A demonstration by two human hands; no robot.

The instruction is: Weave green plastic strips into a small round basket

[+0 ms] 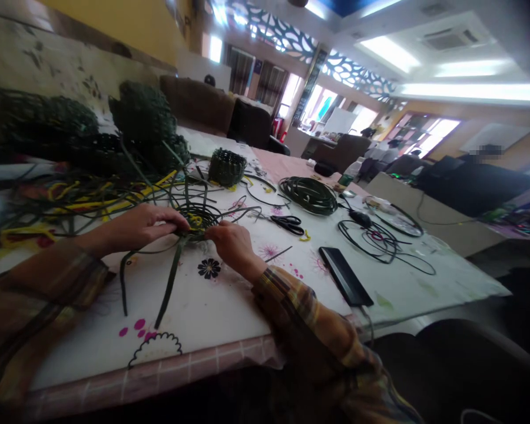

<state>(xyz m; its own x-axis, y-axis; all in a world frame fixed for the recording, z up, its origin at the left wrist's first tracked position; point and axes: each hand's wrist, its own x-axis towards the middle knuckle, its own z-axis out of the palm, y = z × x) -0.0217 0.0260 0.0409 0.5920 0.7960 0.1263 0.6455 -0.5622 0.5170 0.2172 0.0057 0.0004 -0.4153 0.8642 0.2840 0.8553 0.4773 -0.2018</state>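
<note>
A flat round weave of dark green strips lies on the white flowered tablecloth. Long loose strips fan out from it toward me. My left hand rests on the weave's left side, fingers curled over the strips. My right hand pinches the weave's near right edge. Both sleeves are plaid.
Black scissors, a coil of green strip, a small woven basket, a black phone and black cables lie to the right. Piles of woven green baskets and yellow strips fill the left. People sit at the far right.
</note>
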